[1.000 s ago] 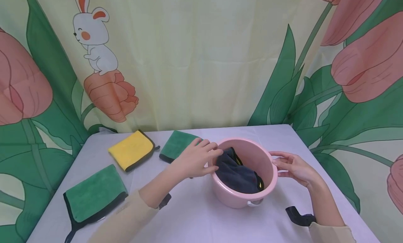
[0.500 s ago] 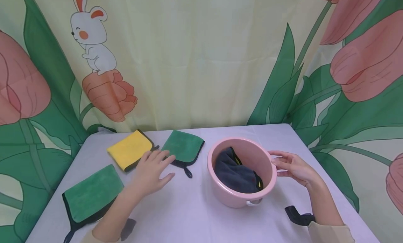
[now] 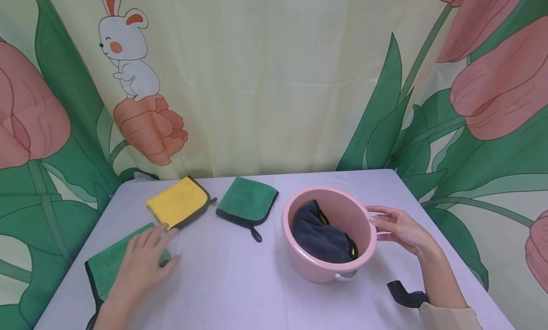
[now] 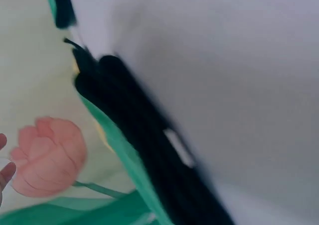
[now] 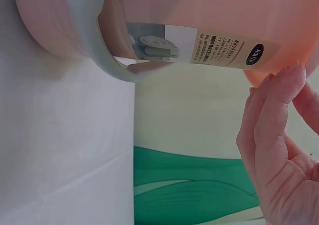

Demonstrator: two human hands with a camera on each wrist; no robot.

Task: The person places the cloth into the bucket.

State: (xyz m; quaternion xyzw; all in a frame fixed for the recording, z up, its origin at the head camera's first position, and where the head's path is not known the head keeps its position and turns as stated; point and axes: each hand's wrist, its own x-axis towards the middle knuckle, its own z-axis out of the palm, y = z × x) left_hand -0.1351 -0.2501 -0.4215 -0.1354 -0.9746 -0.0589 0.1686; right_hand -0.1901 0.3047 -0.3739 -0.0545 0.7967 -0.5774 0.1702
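The near green cloth (image 3: 124, 266) lies at the near left of the table (image 3: 257, 292), a folded plush rectangle with a dark bound edge, its long axis running from near-left to far-right. The left hand (image 3: 143, 261) lies flat on its right end, fingers straight and slightly spread toward the far right, so the cloth sits directly under and to the left of that hand; the right hand is well apart from it. In the left wrist view the cloth's black edge (image 4: 144, 140) shows blurred against the pale tabletop.

Just beyond the fingertips lies a yellow cloth (image 3: 177, 207), folded and dark-trimmed, and right of it a second green cloth (image 3: 247, 199) with a small hanging loop. Farther right stands a round pink plastic basin (image 3: 329, 268) holding a dark grey cloth (image 3: 318, 235). The right hand (image 3: 400, 228) rests relaxed against the basin's right rim, fingers loosely extended and touching the smooth wall.
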